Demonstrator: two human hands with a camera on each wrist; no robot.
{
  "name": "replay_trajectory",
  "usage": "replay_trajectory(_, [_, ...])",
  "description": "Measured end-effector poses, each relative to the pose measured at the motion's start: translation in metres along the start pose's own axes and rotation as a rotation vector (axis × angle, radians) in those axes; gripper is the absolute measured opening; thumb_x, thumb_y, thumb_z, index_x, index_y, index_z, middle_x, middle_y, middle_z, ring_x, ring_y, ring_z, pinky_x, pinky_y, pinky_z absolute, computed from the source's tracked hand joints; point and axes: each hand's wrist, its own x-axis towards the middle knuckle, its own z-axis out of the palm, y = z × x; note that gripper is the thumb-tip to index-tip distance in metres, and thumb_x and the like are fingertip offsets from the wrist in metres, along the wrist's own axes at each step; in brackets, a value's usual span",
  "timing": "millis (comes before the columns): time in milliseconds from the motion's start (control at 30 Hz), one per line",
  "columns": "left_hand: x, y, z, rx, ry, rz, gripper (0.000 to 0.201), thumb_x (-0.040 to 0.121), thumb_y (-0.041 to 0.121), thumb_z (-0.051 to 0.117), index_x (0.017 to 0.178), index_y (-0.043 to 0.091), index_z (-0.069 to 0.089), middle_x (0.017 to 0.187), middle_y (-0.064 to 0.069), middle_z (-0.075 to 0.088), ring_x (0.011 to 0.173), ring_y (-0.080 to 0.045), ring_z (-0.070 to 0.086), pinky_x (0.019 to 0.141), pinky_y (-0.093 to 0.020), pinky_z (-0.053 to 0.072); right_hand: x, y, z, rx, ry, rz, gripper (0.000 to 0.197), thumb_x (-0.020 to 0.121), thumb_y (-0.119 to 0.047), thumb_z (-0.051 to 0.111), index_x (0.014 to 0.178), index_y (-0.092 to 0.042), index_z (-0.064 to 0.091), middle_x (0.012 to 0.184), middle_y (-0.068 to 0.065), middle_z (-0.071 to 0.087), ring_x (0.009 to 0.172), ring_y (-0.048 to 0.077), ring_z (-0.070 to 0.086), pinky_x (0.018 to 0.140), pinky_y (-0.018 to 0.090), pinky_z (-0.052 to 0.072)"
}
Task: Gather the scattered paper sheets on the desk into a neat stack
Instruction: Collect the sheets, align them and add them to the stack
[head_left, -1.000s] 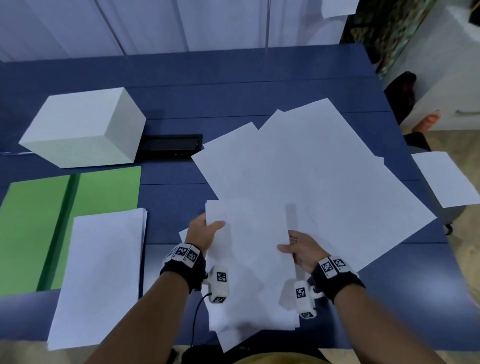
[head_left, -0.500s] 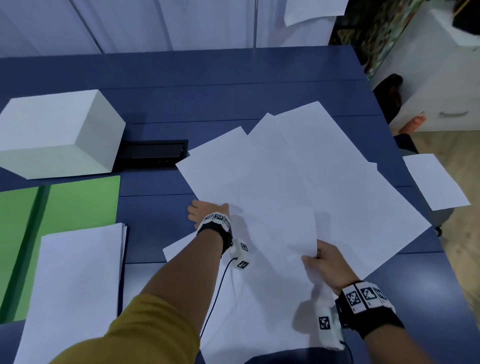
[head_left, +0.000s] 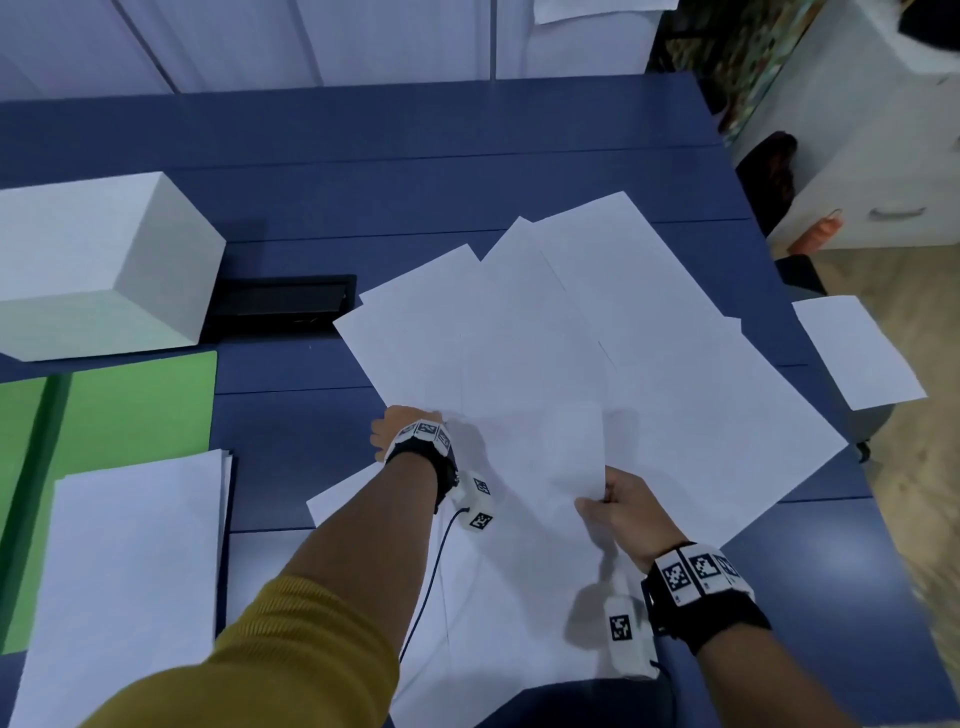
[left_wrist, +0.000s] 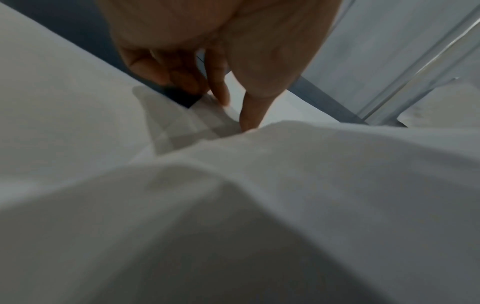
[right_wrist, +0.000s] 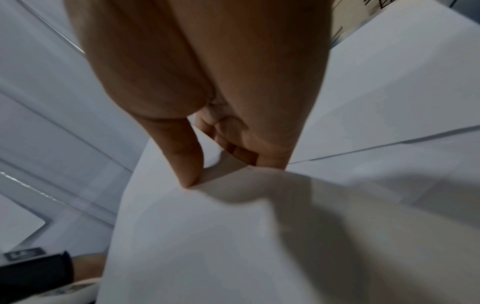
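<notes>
Several white paper sheets (head_left: 597, 338) lie fanned over the middle and right of the blue desk (head_left: 467, 156). My right hand (head_left: 608, 501) pinches a loose bundle of sheets (head_left: 519, 571) at its right edge near the desk's front. In the right wrist view the right hand (right_wrist: 221, 170) has its thumb on top and its fingers curled underneath. My left hand (head_left: 402, 428) reaches to the near-left corner of the fanned sheets. In the left wrist view the left hand (left_wrist: 235, 115) touches the top of a sheet (left_wrist: 272, 107) with thumb and one fingertip, a gap between them.
A squared stack of paper (head_left: 130, 571) lies at the front left, partly on a green folder (head_left: 130, 405). Behind it stand a white box (head_left: 93, 260) and a black desk hatch (head_left: 280, 301). One sheet (head_left: 857, 353) lies beyond the desk's right edge.
My left hand let go of the bundle and reached forward to the fanned sheets' near-left corner. My right hand kept its hold on the bundle.
</notes>
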Motion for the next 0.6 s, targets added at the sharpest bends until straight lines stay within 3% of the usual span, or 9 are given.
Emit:
replay_trajectory(67, [-0.007,-0.001,0.000,0.022,0.115,-0.045,0.070,0.075,0.039,0.073,0.128,0.004,0.044,0.133,-0.014,0.040,0.121,-0.030,0.041,0.097,-0.043,0.042,0.002,0.000,-0.001,0.022,-0.003,0.002,0.035,0.088,0.012,0.059,0.105,-0.015,0.072,0.103,0.005,0.076,0.105,0.026,0.069,0.097,0.048,0.052])
replay_trajectory(133, [-0.013,-0.002,0.004,0.002,0.149,-0.003,0.077,0.076,0.037,0.076,0.132,0.002,0.035,0.137,-0.014,0.036,0.122,-0.030,0.041,0.095,-0.044,0.043,0.003,0.002,-0.003,0.040,0.004,0.007,0.032,0.087,0.014,0.058,0.107,-0.008,0.071,0.103,0.008,0.075,0.105,0.030,0.069,0.096,0.047,0.052])
replay_trajectory(300, [-0.007,-0.002,0.002,-0.111,0.078,-0.004,0.074,0.078,0.029,0.077,0.131,0.002,0.034,0.132,-0.014,0.048,0.114,-0.031,0.057,0.096,-0.045,0.049,0.004,0.007,-0.006,0.012,0.020,0.023,0.033,0.086,0.011,0.060,0.106,-0.011,0.072,0.103,0.009,0.075,0.102,0.029,0.070,0.096,0.054,0.051])
replay_trajectory(400, [-0.002,-0.005,0.001,-0.139,0.044,-0.007,0.065,0.078,0.028,0.074,0.126,0.002,0.038,0.121,-0.013,0.057,0.106,-0.033,0.062,0.094,-0.046,0.051,0.003,0.008,-0.005,0.016,0.023,0.025,0.034,0.085,0.012,0.059,0.101,-0.014,0.075,0.100,0.013,0.075,0.103,0.039,0.067,0.094,0.058,0.049])
replay_trajectory(500, [0.002,-0.013,0.000,-0.155,-0.004,-0.016,0.053,0.071,0.032,0.075,0.110,0.006,0.051,0.103,-0.008,0.065,0.087,-0.031,0.066,0.087,-0.044,0.054,0.002,0.005,-0.005,0.041,0.018,0.023,0.033,0.087,0.014,0.058,0.105,-0.009,0.072,0.102,0.011,0.075,0.103,0.033,0.069,0.095,0.051,0.052])
replay_trajectory(567, [0.000,-0.018,-0.004,-0.179,-0.054,0.005,0.031,0.072,0.028,0.073,0.092,0.011,0.057,0.087,-0.003,0.065,0.071,-0.026,0.061,0.080,-0.035,0.053,0.000,0.004,-0.005,0.063,0.019,0.025,0.032,0.088,0.015,0.057,0.107,-0.006,0.070,0.103,0.011,0.075,0.105,0.031,0.069,0.094,0.047,0.053])
replay_trajectory(600, [0.000,-0.021,-0.005,-0.151,-0.093,0.029,0.021,0.075,0.027,0.072,0.085,0.014,0.058,0.087,-0.003,0.064,0.071,-0.026,0.060,0.076,-0.030,0.050,0.000,0.003,-0.006,0.070,0.016,0.025,0.032,0.088,0.015,0.057,0.108,-0.005,0.070,0.104,0.011,0.075,0.104,0.031,0.069,0.094,0.047,0.053])
